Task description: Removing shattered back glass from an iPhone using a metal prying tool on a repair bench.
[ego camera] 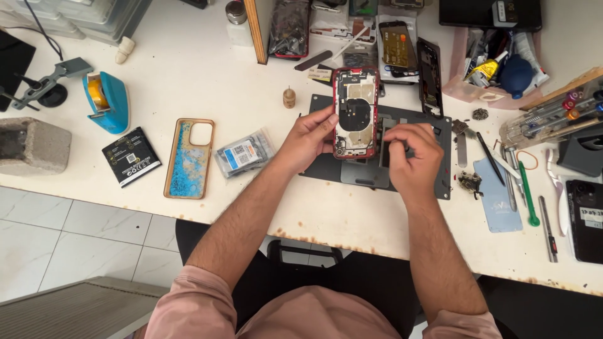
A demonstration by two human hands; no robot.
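My left hand [308, 139] grips the left edge of an opened red phone housing [355, 112], holding it upright-facing with its inner coil and parts showing. It hovers over a dark grey work mat [440, 182] on the white table. My right hand [412, 157] is just right of the housing, fingers curled over a dark flat part on the mat; whether it pinches something I cannot tell. Behind the housing lies a detached black phone screen [429, 75].
Left of the mat lie a bagged part [244, 152], a blue-and-orange phone case [190, 158], a black battery [130, 156] and a teal tape dispenser [108, 100]. Screwdrivers, a green tool [527, 194], a light blue card [497, 198] and a black phone [585, 220] crowd the right. The table's front edge runs below my forearms.
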